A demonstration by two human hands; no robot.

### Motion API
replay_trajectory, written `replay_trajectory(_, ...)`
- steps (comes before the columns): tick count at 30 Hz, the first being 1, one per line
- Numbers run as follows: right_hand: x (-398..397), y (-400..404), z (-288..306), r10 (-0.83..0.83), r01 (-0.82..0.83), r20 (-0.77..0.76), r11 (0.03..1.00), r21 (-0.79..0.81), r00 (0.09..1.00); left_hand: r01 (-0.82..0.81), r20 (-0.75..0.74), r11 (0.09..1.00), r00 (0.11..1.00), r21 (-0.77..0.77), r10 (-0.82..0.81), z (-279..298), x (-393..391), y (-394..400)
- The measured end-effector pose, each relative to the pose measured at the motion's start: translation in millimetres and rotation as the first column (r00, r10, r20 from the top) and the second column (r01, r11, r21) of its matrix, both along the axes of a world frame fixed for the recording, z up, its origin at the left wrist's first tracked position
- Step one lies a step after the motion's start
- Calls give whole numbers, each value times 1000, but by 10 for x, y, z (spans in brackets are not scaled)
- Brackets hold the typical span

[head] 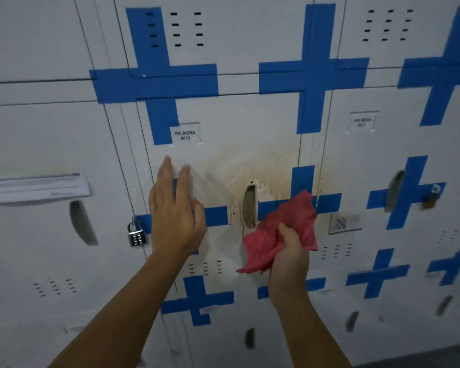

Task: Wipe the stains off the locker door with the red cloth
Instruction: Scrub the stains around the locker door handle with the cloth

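two hands | right [287, 258] grips crumpled red cloth [282, 229] | left [174, 211] flat, fingers straight | brown stains [263, 166], metal locker door [231, 123]

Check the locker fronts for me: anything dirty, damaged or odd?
Yes. A brown stain spreads over the locker door labelled PALMERA 0015, densest around its recessed handle, with drips running below. The right hand grips the red cloth beside the handle; the left hand is open at the door.

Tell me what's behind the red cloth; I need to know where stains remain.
Behind the red cloth lies the locker door with blue tape. Brown stain shows above and around the handle recess; whatever the cloth covers is hidden.
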State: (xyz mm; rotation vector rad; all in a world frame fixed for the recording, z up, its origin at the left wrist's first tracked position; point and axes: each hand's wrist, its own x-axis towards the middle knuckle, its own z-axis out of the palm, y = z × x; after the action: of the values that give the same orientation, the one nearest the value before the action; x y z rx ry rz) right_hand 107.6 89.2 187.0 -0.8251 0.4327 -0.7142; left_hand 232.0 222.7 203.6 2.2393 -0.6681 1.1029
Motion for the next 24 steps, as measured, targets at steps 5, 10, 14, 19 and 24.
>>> replay_trajectory(5, -59, 50, 286, -143, 143, 19, 954, -263, 990, -85, 70, 995, 994, -44, 88, 82, 411, 128)
replay_trajectory(10, 89, 128, 324, -106, 114, 44, 850, -514, 993, -208, 203, 972, 962, 113, 182, -44, 784, 283)
replay_trajectory(14, 603, 241, 380, -136, 91, -5, 690, -718, 991, -263, 290, 956, 932, 130, 217, -79, 892, 309)
replay_trajectory(19, 1234, 309, 443, -426, 77, 106, -86, -993, 899, -281, 342, 951, 913, 131, 223, -98, 946, 302)
replay_trajectory(24, 1352, 419, 45, -454, 19, 149, -279, -960, 879, -281, 375, 952, 901, 121, 218, -107, 969, 294)
